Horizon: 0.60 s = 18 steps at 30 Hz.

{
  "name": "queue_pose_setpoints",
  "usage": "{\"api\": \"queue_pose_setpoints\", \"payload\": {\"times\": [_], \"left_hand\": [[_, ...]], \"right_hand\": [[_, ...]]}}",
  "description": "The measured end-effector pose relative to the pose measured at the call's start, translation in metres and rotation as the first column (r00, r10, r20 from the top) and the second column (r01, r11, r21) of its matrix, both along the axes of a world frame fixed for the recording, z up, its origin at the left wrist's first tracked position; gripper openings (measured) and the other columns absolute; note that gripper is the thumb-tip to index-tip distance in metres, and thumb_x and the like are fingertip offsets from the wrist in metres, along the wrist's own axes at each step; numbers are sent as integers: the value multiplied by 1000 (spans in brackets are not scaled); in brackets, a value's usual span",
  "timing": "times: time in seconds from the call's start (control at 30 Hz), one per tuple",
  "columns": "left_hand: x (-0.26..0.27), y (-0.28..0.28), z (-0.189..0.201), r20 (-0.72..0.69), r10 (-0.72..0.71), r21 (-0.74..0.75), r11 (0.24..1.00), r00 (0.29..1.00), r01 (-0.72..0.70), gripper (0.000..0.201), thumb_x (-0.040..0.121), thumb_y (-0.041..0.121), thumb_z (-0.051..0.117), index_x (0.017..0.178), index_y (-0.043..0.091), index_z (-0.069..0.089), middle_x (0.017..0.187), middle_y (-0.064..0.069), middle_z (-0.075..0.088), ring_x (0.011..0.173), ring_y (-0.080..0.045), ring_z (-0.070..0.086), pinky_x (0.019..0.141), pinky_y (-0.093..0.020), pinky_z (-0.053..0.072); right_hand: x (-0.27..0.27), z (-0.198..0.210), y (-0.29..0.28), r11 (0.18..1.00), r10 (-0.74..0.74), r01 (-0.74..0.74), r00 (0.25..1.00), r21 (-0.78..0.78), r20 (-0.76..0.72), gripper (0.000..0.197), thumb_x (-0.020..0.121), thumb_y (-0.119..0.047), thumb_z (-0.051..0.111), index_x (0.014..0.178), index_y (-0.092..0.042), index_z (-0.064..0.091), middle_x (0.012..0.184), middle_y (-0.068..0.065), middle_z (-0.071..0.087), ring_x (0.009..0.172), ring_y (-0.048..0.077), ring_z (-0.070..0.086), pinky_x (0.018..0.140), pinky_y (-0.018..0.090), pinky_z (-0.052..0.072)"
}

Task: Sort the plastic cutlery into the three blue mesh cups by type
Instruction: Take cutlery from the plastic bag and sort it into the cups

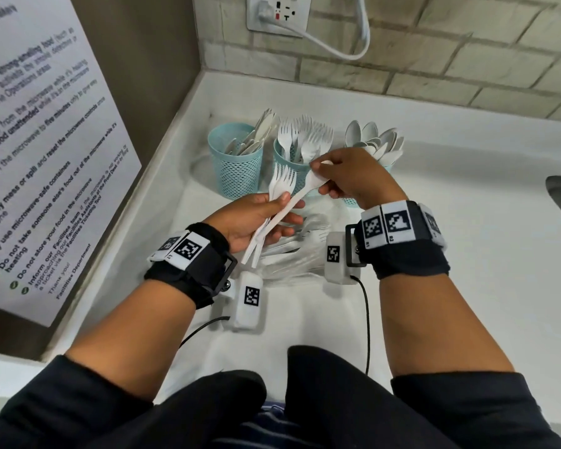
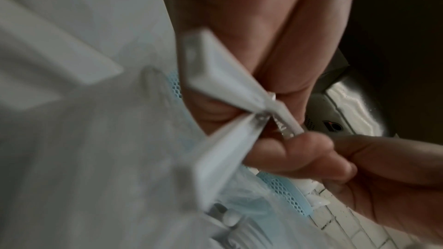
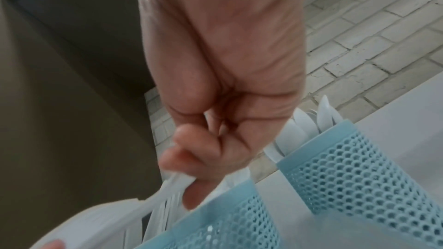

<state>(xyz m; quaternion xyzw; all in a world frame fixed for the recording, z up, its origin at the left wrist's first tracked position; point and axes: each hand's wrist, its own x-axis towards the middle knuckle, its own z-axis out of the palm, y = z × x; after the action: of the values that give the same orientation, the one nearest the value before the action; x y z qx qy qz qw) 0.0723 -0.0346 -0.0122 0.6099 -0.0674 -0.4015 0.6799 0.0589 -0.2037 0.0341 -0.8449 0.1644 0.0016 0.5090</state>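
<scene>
We find the right hand (image 1: 347, 176) pinching a fork's (image 1: 300, 192) head, its handle slanting down into the left hand's (image 1: 256, 222) grip on the forks; the fork cup (image 1: 292, 166) stands just beyond.

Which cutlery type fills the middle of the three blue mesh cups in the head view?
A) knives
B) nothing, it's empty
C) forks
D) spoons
C: tines stick up out of the middle cup, so it holds forks. The left cup shows flat blade shapes, and the right cup, mostly hidden behind the right hand, holds spoons.
</scene>
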Motion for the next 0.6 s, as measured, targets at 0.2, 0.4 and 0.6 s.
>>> {"api": "queue_pose_setpoints", "payload": {"times": [0.2, 0.4, 0.6], "left_hand": [[5, -4, 0, -37, 46, 30, 999, 998, -45, 31, 97, 34, 42, 101, 11, 62, 64, 2, 51, 40, -2, 42, 34, -10, 31], [7, -9, 2, -16, 38, 69, 997, 999, -37, 43, 95, 48, 37, 106, 12, 57, 64, 5, 42, 47, -4, 34, 38, -13, 27], [9, -9, 2, -43, 26, 72, 997, 999, -23, 39, 99, 40, 31, 103, 11, 57, 64, 5, 56, 53, -6, 43, 53, -21, 31]], "right_hand": [[0, 19, -33, 921, -386, 378, 850, 95, 359, 20, 94, -25, 52, 82, -11, 60, 63, 2, 55, 46, 8, 59, 45, 23, 47], [-7, 42, -57, 715, -524, 695, 466, 71, 712, 24, 96, -29, 39, 86, -17, 57, 65, -15, 46, 62, 6, 48, 69, 30, 53], [-4, 28, -61, 727, -354, 645, 645, -235, 677, 32, 99, -26, 36, 104, -9, 63, 91, 9, 66, 77, 13, 49, 61, 19, 29]]}}
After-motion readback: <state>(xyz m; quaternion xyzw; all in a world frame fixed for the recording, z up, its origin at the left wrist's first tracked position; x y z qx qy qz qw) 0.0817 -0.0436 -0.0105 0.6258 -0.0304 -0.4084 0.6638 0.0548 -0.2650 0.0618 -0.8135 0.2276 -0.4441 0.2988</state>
